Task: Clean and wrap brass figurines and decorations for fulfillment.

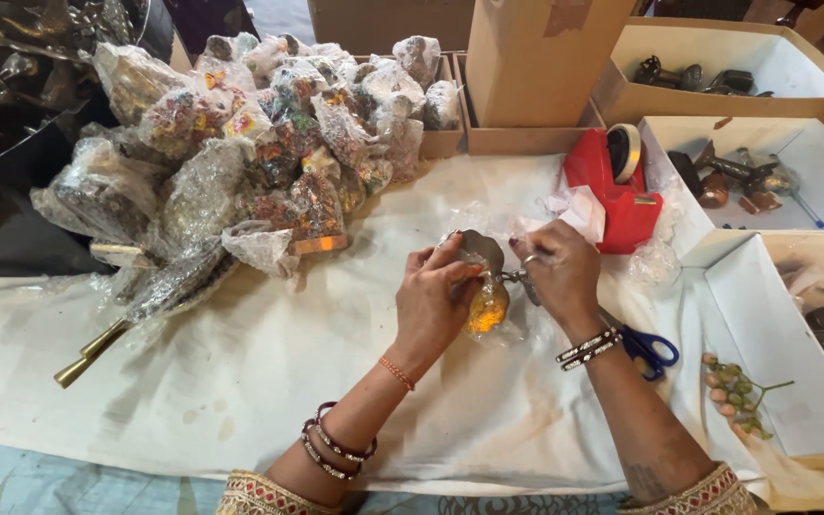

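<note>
Your left hand point(436, 300) is closed around a small metal ornament point(484, 286) with an amber-coloured body, partly covered in clear bubble wrap point(517, 224), at the middle of the white cloth point(269, 362). Your right hand point(557, 272) pinches the same piece from the other side, fingers curled tight. Blue-handled scissors point(648, 348) lie just beside your right wrist. A red tape dispenser point(622, 191) sits behind that hand. A heap of bubble-wrapped bundles point(269, 143) fills the far left.
</note>
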